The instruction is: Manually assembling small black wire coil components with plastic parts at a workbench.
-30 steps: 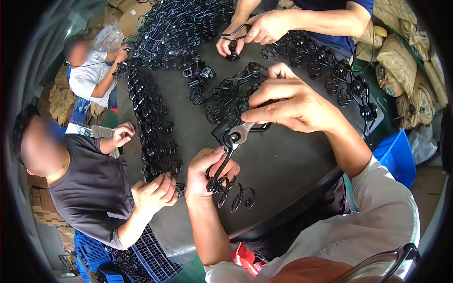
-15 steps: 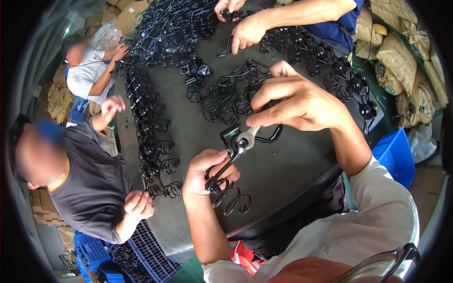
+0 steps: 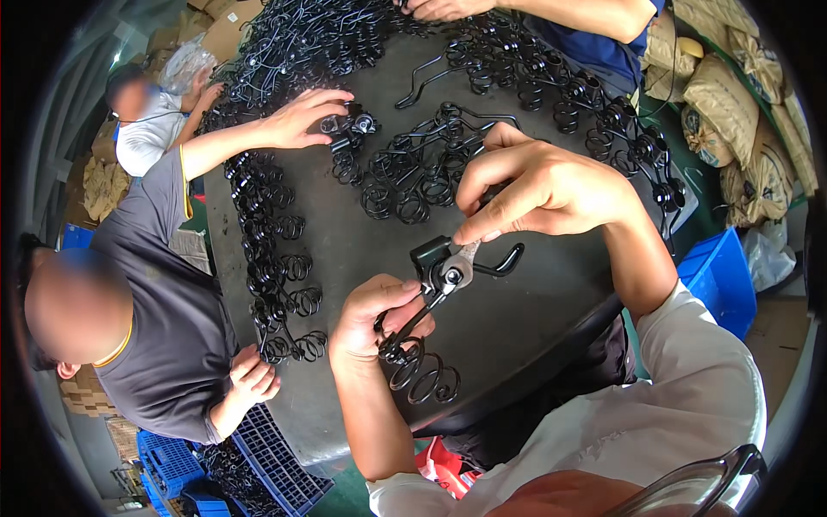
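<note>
Black coiled part (image 3: pixel 399 351) over the table (image 3: pixel 534 319), our left hand (image 3: pixel 370 323) gripping it, right hand (image 3: pixel 547 189) pinching a wrench (image 3: pixel 466 260) around its bolt (image 3: pixel 452 277). Bolt's in; we can't tell if it's tight.

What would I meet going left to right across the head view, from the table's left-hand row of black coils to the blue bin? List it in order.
Row of black coiled parts, left hand, wrench, right hand, blue bin.
</note>
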`<state>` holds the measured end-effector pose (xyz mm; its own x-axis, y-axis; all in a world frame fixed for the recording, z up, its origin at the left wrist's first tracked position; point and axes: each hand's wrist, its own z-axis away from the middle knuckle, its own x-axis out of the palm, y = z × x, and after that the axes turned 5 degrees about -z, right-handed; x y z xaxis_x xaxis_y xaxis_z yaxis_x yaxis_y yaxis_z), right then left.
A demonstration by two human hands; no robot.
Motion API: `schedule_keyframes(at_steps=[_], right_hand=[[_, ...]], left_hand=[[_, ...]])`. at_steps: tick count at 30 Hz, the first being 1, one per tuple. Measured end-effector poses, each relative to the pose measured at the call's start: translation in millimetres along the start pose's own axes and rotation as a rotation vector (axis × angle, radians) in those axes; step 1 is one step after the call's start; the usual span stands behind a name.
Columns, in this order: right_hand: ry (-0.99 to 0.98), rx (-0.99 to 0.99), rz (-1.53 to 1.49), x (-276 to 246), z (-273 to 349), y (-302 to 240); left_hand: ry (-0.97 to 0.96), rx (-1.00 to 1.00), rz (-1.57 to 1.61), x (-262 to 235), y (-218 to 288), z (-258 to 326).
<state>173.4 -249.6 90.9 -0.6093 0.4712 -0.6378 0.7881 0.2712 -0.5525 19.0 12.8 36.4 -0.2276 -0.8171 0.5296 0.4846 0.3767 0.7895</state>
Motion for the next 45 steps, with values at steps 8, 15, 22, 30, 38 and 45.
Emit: schedule_keyframes(at_steps=[8, 15, 22, 30, 38, 45], right_hand=[[-0.018, -0.008, -0.018, 0, -1, -5], [0.04, -0.034, 0.042, 4, -4, -1], [0.248, 0.047, 0.382, 32, -15, -9], [0.437, 0.251, 0.311, 56, -19, -7], [0.32, 0.457, -0.151, 27, -19, -10], [-0.266, 0.539, 0.243, 22, 15, 39]], left_hand=[[-0.075, 0.001, 0.08, 3, -3, -1], [0.033, 0.081, 0.087, 0, -3, -3], [0.353, 0.374, -0.025, 2, -4, -10], [0.627, 0.559, -0.131, 15, -15, -22], [0.82, 0.753, 0.047, 5, -12, -16], [1.152, 1.017, -0.542, 6, -16, -26]])
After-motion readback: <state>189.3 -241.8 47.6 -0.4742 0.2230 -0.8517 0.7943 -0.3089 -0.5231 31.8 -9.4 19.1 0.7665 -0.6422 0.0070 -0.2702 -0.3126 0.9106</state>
